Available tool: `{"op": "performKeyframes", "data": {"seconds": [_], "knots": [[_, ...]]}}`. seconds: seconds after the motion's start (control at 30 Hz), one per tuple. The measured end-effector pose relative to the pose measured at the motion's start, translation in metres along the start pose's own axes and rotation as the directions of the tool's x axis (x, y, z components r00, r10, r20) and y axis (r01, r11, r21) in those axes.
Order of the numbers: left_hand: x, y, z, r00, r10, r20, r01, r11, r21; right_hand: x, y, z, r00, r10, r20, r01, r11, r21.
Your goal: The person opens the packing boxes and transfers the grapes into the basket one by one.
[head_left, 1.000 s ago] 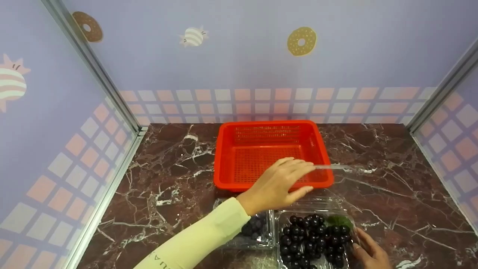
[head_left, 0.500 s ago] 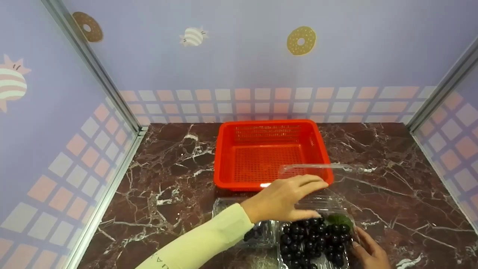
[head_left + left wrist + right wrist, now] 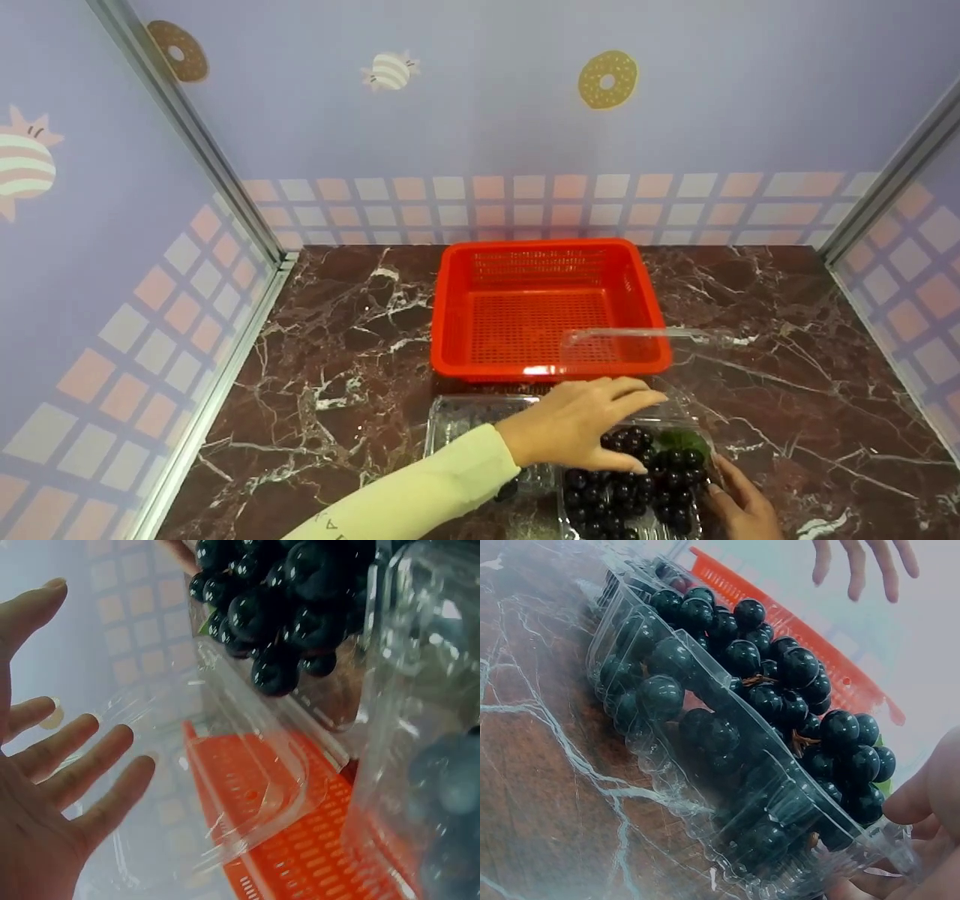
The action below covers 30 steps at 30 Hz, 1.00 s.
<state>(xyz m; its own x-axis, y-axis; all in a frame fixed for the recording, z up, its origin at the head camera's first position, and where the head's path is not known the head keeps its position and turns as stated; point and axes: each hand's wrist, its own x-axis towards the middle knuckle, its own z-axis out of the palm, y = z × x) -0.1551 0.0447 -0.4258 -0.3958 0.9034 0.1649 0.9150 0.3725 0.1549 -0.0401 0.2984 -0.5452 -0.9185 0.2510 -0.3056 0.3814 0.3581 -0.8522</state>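
Observation:
A clear plastic box [image 3: 727, 870] of dark grapes [image 3: 671, 484] with a green leaf [image 3: 681, 442] sits at the front right of the table. Its hinged lid [image 3: 300, 765] stands raised at the back, overlapping the red basket [image 3: 442, 330] in the head view. Over the grapes hovers my left hand [image 3: 577, 427], fingers spread and holding nothing; it hides part of the bunch. At the box's right side my right hand [image 3: 746, 502] pinches the rim, thumb on top, as the right wrist view shows.
Left of the grape box stands a second clear box [image 3: 480, 409] with dark fruit [image 3: 508, 491] inside, partly covered by the left sleeve [image 3: 420, 487]. The basket stands behind both boxes on the marbled table [image 3: 337, 330]. Patterned walls [image 3: 495, 112] enclose the back and sides.
My left hand has come away from the raised lid's top edge and moved down and toward me, over the grapes. The lid stays up; my right hand keeps its place on the box.

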Motion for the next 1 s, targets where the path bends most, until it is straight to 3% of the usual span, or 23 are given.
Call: {"op": "performKeyframes", "data": {"seconds": [0.13, 0.37, 0.63, 1.0], "knots": [[-0.001, 0.002, 0.005, 0.997, -0.026, 0.079, 0.030, 0.998, -0.048, 0.000, 0.005, 0.002, 0.994, -0.096, -0.061, 0.096, 0.995, 0.002], [-0.001, 0.006, 0.010, 0.986, -0.059, 0.157, 0.065, 0.997, -0.033, 0.001, 0.005, 0.001, 1.000, -0.013, 0.009, 0.013, 1.000, 0.011], [-0.002, 0.009, 0.022, 0.974, -0.089, 0.210, 0.088, 0.996, 0.014, -0.001, 0.014, 0.006, 0.978, -0.189, -0.094, 0.198, 0.974, 0.108], [-0.003, 0.012, 0.034, 0.959, -0.118, 0.258, 0.111, 0.993, 0.042, -0.001, 0.013, 0.005, 0.984, -0.165, -0.062, 0.172, 0.975, 0.142]]}}
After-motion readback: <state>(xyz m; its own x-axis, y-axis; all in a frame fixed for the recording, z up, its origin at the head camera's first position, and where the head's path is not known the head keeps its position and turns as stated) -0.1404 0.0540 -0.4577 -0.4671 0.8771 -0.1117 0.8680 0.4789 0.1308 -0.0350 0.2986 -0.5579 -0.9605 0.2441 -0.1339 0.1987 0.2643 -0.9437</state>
